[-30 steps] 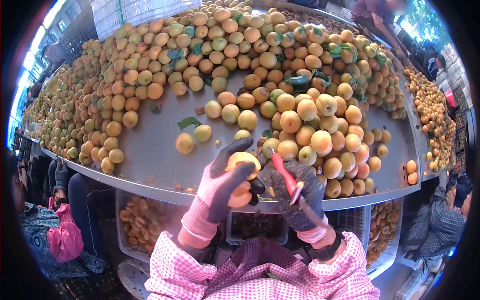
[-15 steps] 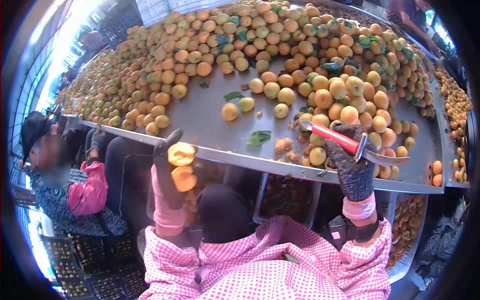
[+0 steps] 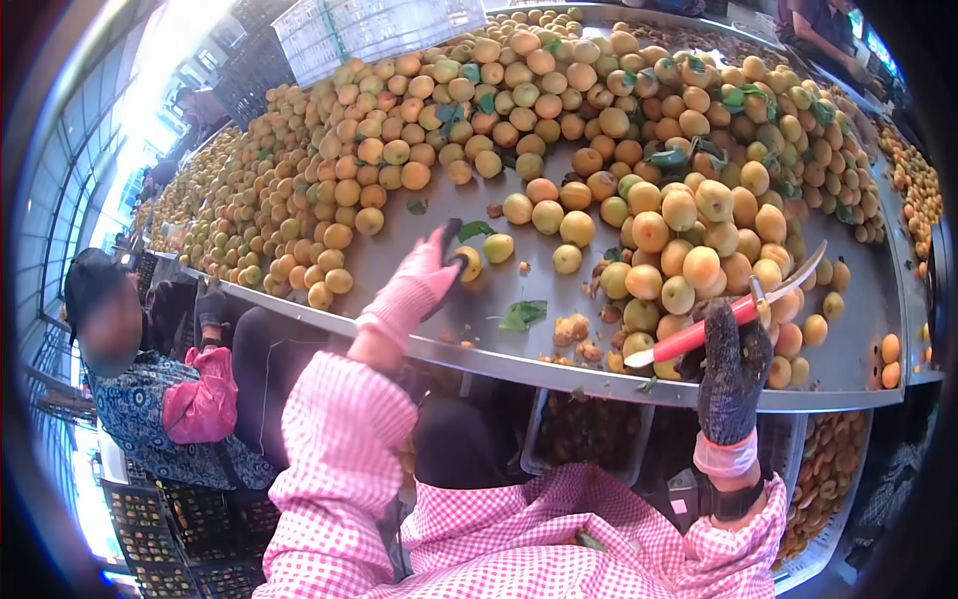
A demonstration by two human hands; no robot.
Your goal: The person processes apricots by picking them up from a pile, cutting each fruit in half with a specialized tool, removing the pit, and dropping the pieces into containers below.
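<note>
My left hand (image 3: 431, 268), in a pink cuff with dark fingertips, reaches over the metal table's front edge. Its fingers are apart and at a single apricot (image 3: 469, 265), apparently touching it. A second apricot (image 3: 498, 248) lies just to the right. My right hand (image 3: 733, 374), in a dark, stained glove, is closed around a red-handled knife (image 3: 681, 341). The knife's curved blade points up and right, and its pale butt end points left. Behind that hand is a cluster of apricots (image 3: 702, 267). Scraps of pulp (image 3: 571, 329) and a green leaf (image 3: 523, 315) lie between my hands.
A large heap of apricots (image 3: 399, 120) covers the back of the metal table (image 3: 459, 354). A white crate (image 3: 374, 35) stands behind it. Under the edge are a bin (image 3: 589, 434) and a crate of cut fruit (image 3: 823, 479). A co-worker (image 3: 165, 384) sits at left.
My left hand has moved from below the table edge up onto the tabletop; the apricot halves it held are gone from it. My right hand has turned the knife so its blade points upward.
</note>
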